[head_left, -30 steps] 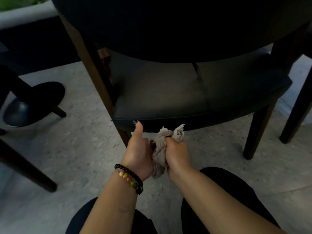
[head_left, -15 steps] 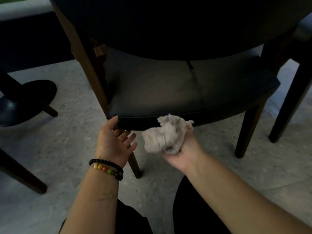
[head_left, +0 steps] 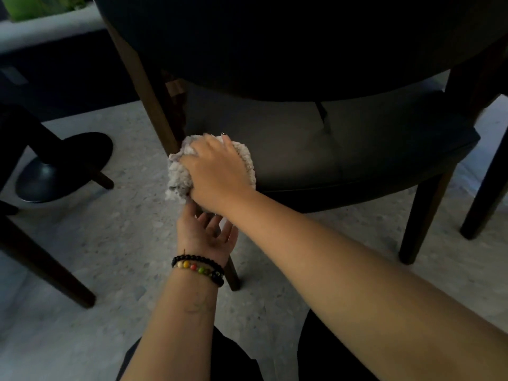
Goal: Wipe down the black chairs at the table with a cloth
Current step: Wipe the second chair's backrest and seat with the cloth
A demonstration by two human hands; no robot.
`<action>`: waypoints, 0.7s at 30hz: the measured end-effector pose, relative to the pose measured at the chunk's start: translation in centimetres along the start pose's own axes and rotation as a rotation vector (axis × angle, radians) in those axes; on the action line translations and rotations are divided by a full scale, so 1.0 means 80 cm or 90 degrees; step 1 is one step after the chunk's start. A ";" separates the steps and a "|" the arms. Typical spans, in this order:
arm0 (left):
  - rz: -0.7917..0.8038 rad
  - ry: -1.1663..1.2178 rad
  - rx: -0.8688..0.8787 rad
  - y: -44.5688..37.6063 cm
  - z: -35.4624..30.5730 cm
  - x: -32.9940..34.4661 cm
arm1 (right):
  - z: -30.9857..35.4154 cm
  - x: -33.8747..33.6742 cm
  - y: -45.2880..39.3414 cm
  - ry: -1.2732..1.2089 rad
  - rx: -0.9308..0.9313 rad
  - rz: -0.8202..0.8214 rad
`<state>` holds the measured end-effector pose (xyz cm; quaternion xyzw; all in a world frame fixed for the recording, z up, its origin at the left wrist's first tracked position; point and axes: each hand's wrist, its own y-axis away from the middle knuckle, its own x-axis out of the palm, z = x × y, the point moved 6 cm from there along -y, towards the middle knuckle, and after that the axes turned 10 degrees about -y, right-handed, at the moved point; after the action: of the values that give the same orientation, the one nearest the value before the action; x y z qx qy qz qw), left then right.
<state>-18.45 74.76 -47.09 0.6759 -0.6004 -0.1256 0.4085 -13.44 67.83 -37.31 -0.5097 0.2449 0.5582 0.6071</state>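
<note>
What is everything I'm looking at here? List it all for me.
chair: one, black seat and back, dark wooden legs, straight ahead
cloth: one, pale grey, bunched on the seat's near left corner
table base: one, black, round, on the floor at left
other chair legs: dark wood, at far right and lower left
floor: pale speckled stone
greenery: green, top left corner
bracelets: black beads and coloured beads, on the left wrist
left hand: open, palm up, below the seat edge
right hand: on top of the cloth, pressing it to the seat
</note>
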 end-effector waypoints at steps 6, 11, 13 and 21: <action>0.012 -0.030 0.012 0.004 0.002 -0.007 | -0.048 -0.050 0.041 0.044 0.033 -0.055; 0.042 -0.029 0.013 0.003 -0.002 -0.006 | -0.152 -0.110 0.070 0.076 0.316 -0.145; 0.031 -0.034 0.021 0.002 -0.001 -0.004 | -0.129 -0.099 0.059 0.050 0.327 -0.163; 0.108 -0.003 0.046 0.004 0.012 0.045 | -0.087 -0.080 0.093 0.121 0.084 -0.048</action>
<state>-18.40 71.08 -46.32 0.6365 -0.6606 -0.0709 0.3917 -20.11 57.81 -36.87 -0.5280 0.3184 0.4667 0.6340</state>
